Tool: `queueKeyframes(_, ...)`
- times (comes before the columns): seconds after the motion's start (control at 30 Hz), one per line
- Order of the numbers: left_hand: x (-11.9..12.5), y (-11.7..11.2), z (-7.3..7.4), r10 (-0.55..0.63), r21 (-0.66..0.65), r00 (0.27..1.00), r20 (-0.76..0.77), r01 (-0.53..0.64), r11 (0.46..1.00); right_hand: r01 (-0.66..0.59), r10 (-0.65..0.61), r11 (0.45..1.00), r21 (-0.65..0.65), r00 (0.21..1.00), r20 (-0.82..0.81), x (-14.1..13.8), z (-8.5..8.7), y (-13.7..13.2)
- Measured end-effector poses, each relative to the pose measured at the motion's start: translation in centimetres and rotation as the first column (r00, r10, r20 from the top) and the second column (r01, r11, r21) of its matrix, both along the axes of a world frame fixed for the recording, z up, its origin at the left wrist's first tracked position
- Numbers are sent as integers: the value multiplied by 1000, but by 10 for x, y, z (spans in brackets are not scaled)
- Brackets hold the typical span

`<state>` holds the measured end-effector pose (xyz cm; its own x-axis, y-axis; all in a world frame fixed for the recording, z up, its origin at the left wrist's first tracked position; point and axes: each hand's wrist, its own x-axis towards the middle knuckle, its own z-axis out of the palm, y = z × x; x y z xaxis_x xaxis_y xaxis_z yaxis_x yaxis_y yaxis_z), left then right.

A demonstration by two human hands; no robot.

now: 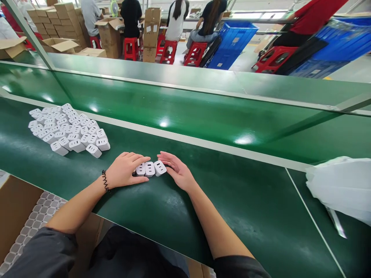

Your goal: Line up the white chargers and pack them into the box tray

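Note:
A short row of white plug adapters (150, 169) lies on the green table (203, 200) in front of me. My left hand (124, 170) rests flat over the row's left end, fingers stretched across the top. My right hand (176, 170) lies against the row's right end with fingers extended, touching the last adapter. The two hands bracket the row from both sides. A black coil band sits on my left wrist.
A large heap of the same white adapters (68, 128) lies at the left. A white plastic bag (342, 189) sits at the right edge. A cardboard box with a honeycomb tray (34, 220) stands below left. People sit on red stools beyond the conveyor (188, 108).

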<state>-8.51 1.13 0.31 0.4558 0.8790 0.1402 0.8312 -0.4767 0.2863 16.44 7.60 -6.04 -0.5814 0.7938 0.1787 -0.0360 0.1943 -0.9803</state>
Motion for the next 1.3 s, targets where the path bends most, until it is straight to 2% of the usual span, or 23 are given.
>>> queueKeyframes(0.1,-17,3,7,-33,-106,999,24,36,994,-73,73,996,45,997,-5,4,3,-1)
queueKeyframes(0.2,-35,6,10,-53,-241,998,41,62,968,-170,152,974,152,981,124,4,10,-5)
queueKeyframes(0.33,-40,10,6,-63,-329,997,53,77,941,-152,45,931,332,950,309,-2,13,-12)
queueKeyframes(0.5,-22,13,0,-68,-290,997,27,73,954,-121,-31,903,412,938,345,-4,13,-13)
queueKeyframes(0.67,-10,13,-5,-81,-231,995,63,93,968,-87,-78,876,475,945,317,-2,14,-12)
queueKeyframes(0.97,-9,13,-12,-113,-180,987,111,132,975,-79,-92,852,517,950,297,-5,12,-14)
queueKeyframes(1.3,-7,13,-11,-136,-145,984,117,152,978,-55,-116,826,561,957,264,-6,14,-15)
